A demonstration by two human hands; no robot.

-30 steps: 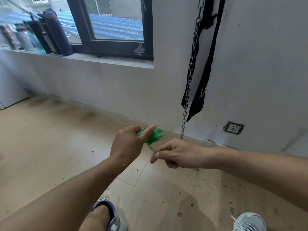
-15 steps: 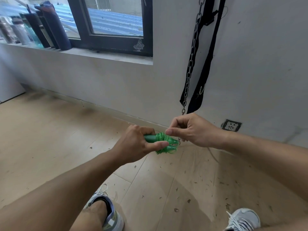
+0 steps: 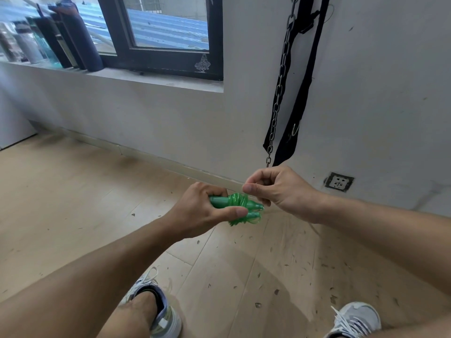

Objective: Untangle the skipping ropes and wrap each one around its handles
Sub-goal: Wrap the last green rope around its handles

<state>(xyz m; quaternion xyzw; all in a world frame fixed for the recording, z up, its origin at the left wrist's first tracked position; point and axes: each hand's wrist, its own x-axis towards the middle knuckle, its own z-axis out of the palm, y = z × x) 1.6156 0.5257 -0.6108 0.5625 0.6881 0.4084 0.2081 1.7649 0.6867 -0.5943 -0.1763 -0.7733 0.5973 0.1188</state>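
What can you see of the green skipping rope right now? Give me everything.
The green skipping rope looks like translucent green plastic cord wound in many loops round two darker green handles that lie side by side, roughly level, their tapered ends pointing right. It is held in the air above the wooden floor. The left hand grips the handles, thumb across the coil. The right hand pinches at the coil's upper right; the cord it holds is too thin to make out.

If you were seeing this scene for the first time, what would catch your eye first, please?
The green rope, coiled round its handles, stands out mid-frame; the left hand grips the bundle while the right hand pinches at the coil. Behind them, a chain and black strap hang down the wall.
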